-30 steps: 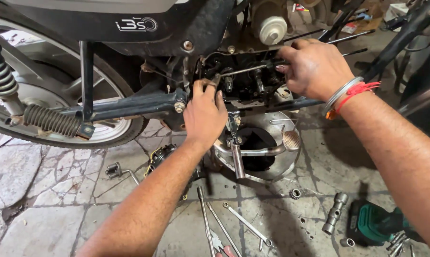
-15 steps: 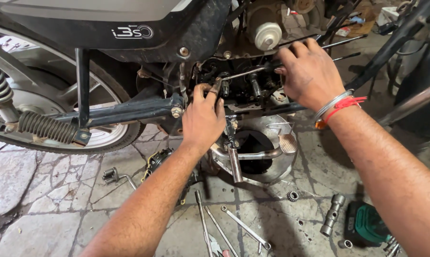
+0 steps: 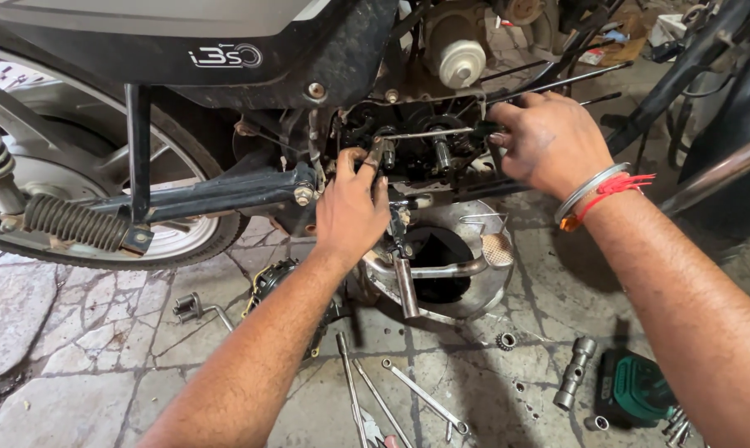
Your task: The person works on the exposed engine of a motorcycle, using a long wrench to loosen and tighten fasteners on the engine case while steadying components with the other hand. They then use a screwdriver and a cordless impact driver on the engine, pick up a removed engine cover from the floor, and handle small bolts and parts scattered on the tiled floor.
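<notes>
Head view: left hand [image 3: 351,207] and right hand [image 3: 547,143], each grip narrow on greasy engine parts [image 3: 424,149] of motorcycle [image 3: 225,58].

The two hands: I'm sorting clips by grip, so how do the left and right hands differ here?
The left hand reaches up from below, fingers curled on a small part of the engine; the right hand comes in from the side, fingers spread on its right end. The right wrist wears a metal bangle and red thread; the left wrist is bare. Both are bare and grimy.

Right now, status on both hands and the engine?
Left hand fingers on a small part at the open engine. Right hand gripping the engine's right side. Metal cover and spanners on floor below.
</notes>
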